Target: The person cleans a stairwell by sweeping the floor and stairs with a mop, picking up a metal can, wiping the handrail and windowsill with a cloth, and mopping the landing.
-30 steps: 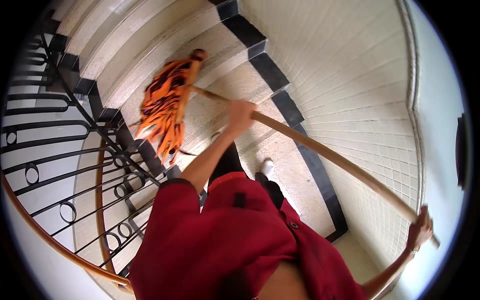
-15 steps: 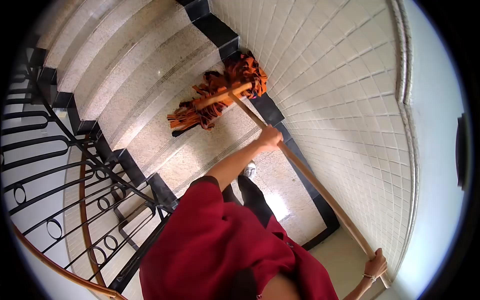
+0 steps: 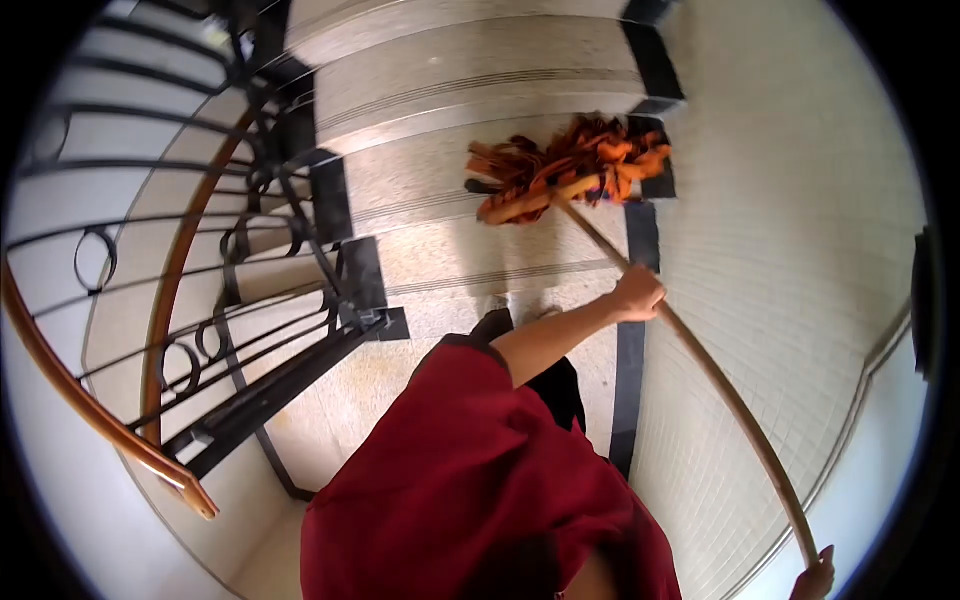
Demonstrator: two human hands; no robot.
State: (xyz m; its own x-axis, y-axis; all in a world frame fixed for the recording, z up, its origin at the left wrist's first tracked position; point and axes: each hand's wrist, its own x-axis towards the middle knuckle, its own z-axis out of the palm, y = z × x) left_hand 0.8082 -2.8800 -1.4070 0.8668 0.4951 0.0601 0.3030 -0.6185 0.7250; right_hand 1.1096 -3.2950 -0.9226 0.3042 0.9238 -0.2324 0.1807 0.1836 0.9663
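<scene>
A mop with a head of orange and black cloth strips (image 3: 572,165) rests on a stair tread, close against the right-hand wall. Its long wooden handle (image 3: 735,405) slants down to the lower right. My left hand (image 3: 638,293) is closed around the handle a short way below the crossbar. At the lower right edge of the view, my right hand (image 3: 815,578) grips the handle near its top end; part of this hand is cut off by the frame.
Speckled stone steps (image 3: 460,95) with dark borders rise ahead. On the left runs a black metal railing (image 3: 200,225) with a wooden handrail (image 3: 110,430). A pale tiled wall (image 3: 780,270) stands close on the right.
The view has turned, so the steps now lie nearly level and the mop appears further right. Its strips lie differently on the tread. Both hands keep hold of the handle.
</scene>
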